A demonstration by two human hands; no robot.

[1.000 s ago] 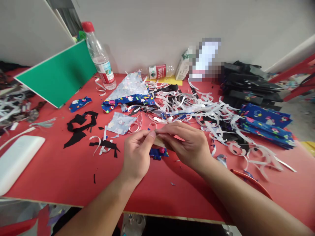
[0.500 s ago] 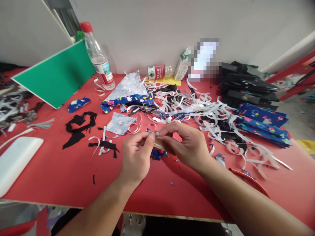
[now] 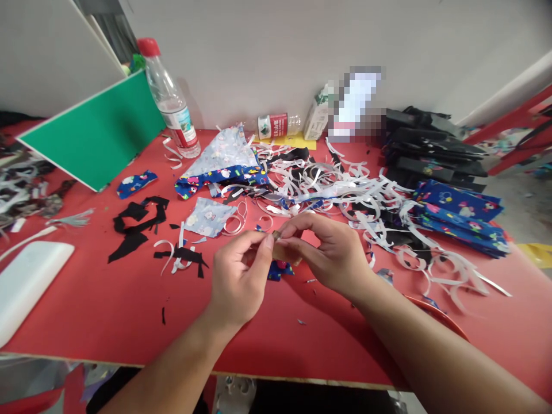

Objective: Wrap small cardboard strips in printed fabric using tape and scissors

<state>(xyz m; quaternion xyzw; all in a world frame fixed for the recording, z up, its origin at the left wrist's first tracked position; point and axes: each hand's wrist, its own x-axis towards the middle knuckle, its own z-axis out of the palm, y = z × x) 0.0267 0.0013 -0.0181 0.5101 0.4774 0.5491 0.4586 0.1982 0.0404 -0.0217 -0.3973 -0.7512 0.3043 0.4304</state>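
Over the middle of the red table (image 3: 107, 310), both my hands pinch a small tan strip (image 3: 280, 250). My left hand (image 3: 239, 276) holds its near end between thumb and forefinger. My right hand (image 3: 330, 253) grips the other end, fingers curled round it. Just below the hands lies a small blue patterned fabric scrap (image 3: 276, 269) on the table. What the tan strip is made of I cannot make out.
A tangle of white paper strips (image 3: 345, 195) covers the table beyond my hands. Blue patterned fabric pieces (image 3: 461, 215) and black pieces (image 3: 431, 155) are stacked at right. A water bottle (image 3: 170, 100), a green board (image 3: 95, 135), black scraps (image 3: 138, 221) and a white pad (image 3: 26, 282) lie at left.
My hands have drawn slightly closer together on the tan strip, and less of it shows between the fingers. Nothing else on the table has moved.
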